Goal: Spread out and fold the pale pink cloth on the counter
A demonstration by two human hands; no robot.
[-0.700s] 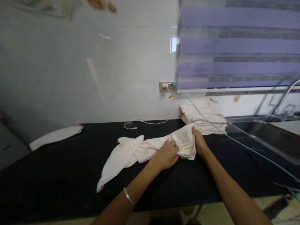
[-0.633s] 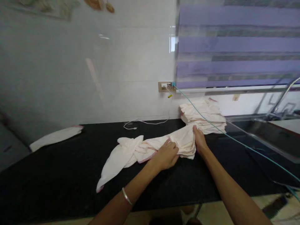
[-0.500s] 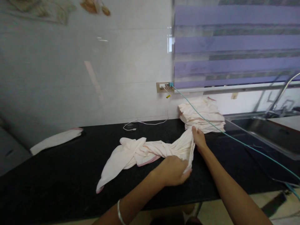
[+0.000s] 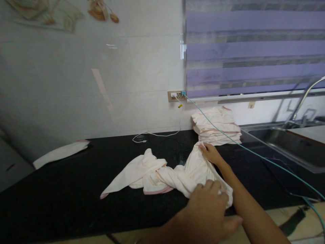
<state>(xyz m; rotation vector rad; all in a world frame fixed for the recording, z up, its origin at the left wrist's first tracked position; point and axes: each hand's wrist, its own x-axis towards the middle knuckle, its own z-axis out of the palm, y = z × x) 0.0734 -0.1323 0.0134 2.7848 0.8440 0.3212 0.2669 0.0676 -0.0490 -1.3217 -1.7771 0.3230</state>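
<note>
Gripping cloth (image 4: 162, 174): left hand (image 4: 209, 211) near, right hand (image 4: 211, 153) far.

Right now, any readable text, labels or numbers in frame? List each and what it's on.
None readable.
Wall decals: pictures only, no letters visible.
Yellow tag on the white cable below the wall socket: too small to read.
Pale cloth in both hands, and the folded stack: no print visible.

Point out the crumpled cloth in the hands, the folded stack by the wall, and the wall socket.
crumpled cloth (image 4: 157, 174): head view, bunched middle folds.
folded stack (image 4: 215, 123): head view, top sheet.
wall socket (image 4: 175, 96): head view, faceplate centre.
</note>
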